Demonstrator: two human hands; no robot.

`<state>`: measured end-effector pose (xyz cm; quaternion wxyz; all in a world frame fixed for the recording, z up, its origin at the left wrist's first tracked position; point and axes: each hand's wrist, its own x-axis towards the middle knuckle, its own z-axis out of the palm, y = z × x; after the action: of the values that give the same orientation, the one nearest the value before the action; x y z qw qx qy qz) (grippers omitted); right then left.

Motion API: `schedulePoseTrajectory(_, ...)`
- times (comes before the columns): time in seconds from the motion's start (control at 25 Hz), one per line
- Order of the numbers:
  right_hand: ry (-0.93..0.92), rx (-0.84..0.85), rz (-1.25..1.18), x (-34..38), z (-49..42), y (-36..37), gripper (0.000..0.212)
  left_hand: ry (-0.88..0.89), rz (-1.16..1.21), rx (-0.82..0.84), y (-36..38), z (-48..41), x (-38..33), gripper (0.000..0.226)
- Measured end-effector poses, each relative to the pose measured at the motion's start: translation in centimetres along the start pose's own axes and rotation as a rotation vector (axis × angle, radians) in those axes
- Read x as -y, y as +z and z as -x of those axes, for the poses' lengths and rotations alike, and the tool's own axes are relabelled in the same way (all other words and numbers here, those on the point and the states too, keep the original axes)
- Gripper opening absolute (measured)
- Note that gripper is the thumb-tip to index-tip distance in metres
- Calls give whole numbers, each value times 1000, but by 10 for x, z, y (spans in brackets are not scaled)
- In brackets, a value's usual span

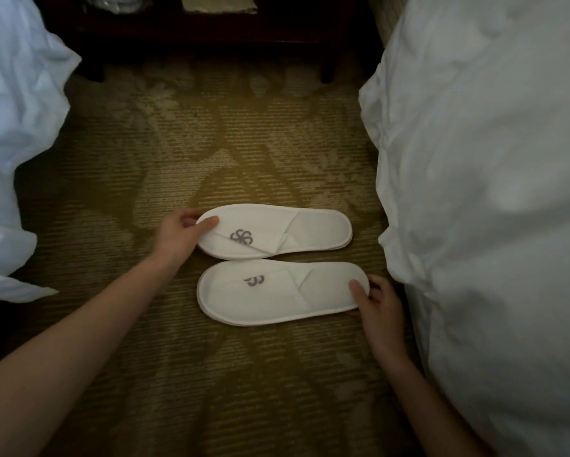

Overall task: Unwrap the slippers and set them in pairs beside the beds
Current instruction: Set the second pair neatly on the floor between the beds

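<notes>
Patterned carpet (pixel 211 143) between two beds carries both slippers side by side, long axes left-right, toes left. I see my left hand (pixel 178 234) pinching the far slipper (pixel 277 232) at its toe, my right hand (pixel 374 300) gripping the near slipper (pixel 277 298) at its heel.

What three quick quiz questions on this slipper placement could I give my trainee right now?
1. True or false: the two slippers lie on the carpet between two beds.
2. Which end of the far slipper does the left hand grip? A) toe end B) heel end C) neither
3. Fill in: the right hand holds the heel end of the ___ slipper.

Key:
1. True: both lie side by side, toes pointing toward the left bed, heels toward the right bed.
2. A
3. near; the near slipper shows only part of its grey logo.
</notes>
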<state>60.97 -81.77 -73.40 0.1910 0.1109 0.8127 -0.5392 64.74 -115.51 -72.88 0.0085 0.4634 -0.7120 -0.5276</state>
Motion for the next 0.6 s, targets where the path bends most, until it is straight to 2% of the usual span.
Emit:
schedulePoseTrajectory(0.08,-143,-55,259,1,3,-6,12,197,-332,-160,-17,12,5,61)
schedulePoseTrajectory(0.12,-168,-69,339,1,1,-9,19,261,-395,-186,-25,22,12,64)
schedulePoseTrajectory(0.2,-168,-69,431,4,-8,-10,46,333,-419,-136,-32,44,28,66)
schedulePoseTrajectory(0.28,-204,-41,471,13,-20,-3,58,370,-419,-17,-29,59,39,67)
schedulePoseTrajectory(0.4,-272,37,466,29,-33,20,61,399,-375,59,-18,62,40,68)
schedulePoseTrajectory(0.6,-305,52,457,38,-43,29,49,440,-402,40,-5,49,31,65)
